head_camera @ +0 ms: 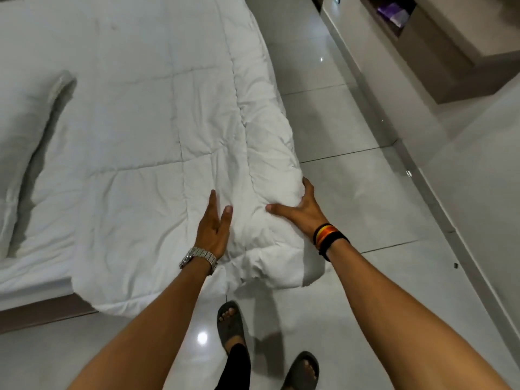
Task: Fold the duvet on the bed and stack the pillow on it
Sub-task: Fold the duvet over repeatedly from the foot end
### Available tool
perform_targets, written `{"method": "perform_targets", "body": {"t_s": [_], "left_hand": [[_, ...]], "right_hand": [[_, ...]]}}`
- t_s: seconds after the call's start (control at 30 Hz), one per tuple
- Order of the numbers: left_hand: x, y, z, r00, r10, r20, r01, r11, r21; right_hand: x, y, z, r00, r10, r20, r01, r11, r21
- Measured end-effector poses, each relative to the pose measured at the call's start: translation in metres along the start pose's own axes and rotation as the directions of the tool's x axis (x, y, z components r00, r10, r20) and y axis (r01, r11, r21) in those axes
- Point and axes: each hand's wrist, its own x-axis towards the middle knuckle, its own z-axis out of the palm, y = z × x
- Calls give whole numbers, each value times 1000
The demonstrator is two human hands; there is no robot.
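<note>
No text, label, brand or number can be read anywhere. The purple package [394, 11] on the shelf [439, 52] is too blurred to make out.

Both bare arms reach forward and down, hands apart.

The left hand [213, 226] lies flat, palm down, fingers straight and together, a metal watch [198, 257] at its wrist. The right hand [298, 208] is spread, fingers curled over and pressing, striped bands [327, 236] on its wrist.

The bed [36, 308] carries a white duvet [135, 136], a pillow [25, 142] at its left.
</note>
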Motion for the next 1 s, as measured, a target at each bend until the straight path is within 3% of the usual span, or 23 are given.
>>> {"method": "perform_targets", "body": {"t_s": [0.1, 0.17, 0.27, 0.33, 0.4, 0.5, 0.57, 0.67, 0.73, 0.83, 0.93, 1.0], "left_hand": [[-20, 22, 2, 997, -71, -4, 71, 996, -46], [-30, 31, 4, 991, -130, -3, 129, 987, -90], [-46, 41, 2, 988, -144, -54, 134, 978, -157], [-52, 49, -3, 988, -108, -112, 86, 979, -187], [-56, 56, -7, 985, -68, -158, 35, 979, -202], [-63, 48, -5, 993, -59, -103, 44, 989, -143], [-70, 27, -1, 992, -122, -29, 119, 987, -107], [-98, -15, 6, 966, -246, -83, 228, 957, -178], [-121, -50, 5, 888, -410, -208, 340, 890, -303], [-138, -122, -5, 682, -661, -314, 476, 726, -495], [-128, -181, -14, 451, -861, -235, 510, 465, -724], [-110, -204, -20, 356, -915, -191, 416, 338, -844]], "right_hand": [[-14, 6, -10, 950, 239, 202, -257, 964, 67], [-26, 10, -7, 922, 255, 292, -290, 954, 81], [-51, 10, 0, 983, 121, 137, -150, 963, 224], [-64, 6, -9, 997, 63, 54, -80, 916, 394], [-71, 15, -25, 999, 43, -14, -32, 894, 448], [-79, 62, -44, 972, 190, -140, -164, 970, 180], [-87, 92, -43, 944, 266, -194, -279, 959, -41], [-95, 121, -24, 931, 263, -252, -287, 956, -65], [-95, 136, -3, 915, 282, -287, -281, 959, 48], [-83, 152, 31, 862, 428, -270, -359, 893, 269], [-52, 166, 62, 812, 540, -219, -387, 781, 491], [-30, 173, 81, 802, 551, -233, -332, 734, 592]]}}
